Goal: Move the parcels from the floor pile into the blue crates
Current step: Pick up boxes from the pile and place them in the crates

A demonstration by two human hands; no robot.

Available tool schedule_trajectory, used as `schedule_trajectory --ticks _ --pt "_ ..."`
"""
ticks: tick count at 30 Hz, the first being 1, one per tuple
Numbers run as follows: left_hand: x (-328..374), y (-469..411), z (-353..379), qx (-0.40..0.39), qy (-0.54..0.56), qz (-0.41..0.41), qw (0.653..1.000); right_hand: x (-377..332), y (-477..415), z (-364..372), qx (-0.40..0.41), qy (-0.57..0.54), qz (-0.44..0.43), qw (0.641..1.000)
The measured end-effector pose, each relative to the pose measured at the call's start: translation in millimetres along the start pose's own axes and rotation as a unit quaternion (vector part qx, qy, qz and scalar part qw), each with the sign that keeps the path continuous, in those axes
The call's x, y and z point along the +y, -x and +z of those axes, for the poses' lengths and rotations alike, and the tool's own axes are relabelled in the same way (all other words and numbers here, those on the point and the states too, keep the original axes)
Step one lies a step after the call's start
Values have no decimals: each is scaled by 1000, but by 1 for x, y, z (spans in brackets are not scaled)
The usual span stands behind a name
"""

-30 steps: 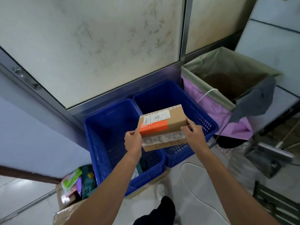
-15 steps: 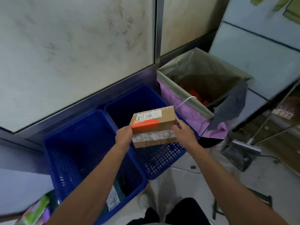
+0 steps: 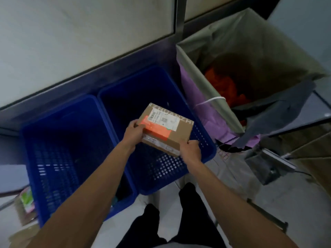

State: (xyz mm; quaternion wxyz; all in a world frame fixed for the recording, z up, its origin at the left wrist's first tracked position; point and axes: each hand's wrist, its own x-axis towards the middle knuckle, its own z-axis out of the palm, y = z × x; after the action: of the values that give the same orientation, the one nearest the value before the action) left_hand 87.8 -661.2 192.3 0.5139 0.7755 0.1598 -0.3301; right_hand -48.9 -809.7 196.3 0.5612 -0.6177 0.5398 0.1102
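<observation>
We see cardboard parcel now lower, over right blue crate at frame centre; left hand and right hand both grasp it. Release comes next, we judge.

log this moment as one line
left hand: grips cardboard parcel | right hand: grips cardboard parcel | cardboard parcel: over right blue crate, not yet released
</observation>
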Motion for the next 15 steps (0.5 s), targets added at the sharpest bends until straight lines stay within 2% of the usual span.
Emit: schedule_trajectory --ticks 8,11,15 --pt "-44 -92 62 2 -34 6 999 40 -91 22 -73 -78 161 981" --pt "-70 -130 72 6 -43 -21 999 59 -125 36 -60 -101 222 968" --pt "-109 -170 86 -2 -30 -52 998 78 -164 52 -51 -73 240 967"
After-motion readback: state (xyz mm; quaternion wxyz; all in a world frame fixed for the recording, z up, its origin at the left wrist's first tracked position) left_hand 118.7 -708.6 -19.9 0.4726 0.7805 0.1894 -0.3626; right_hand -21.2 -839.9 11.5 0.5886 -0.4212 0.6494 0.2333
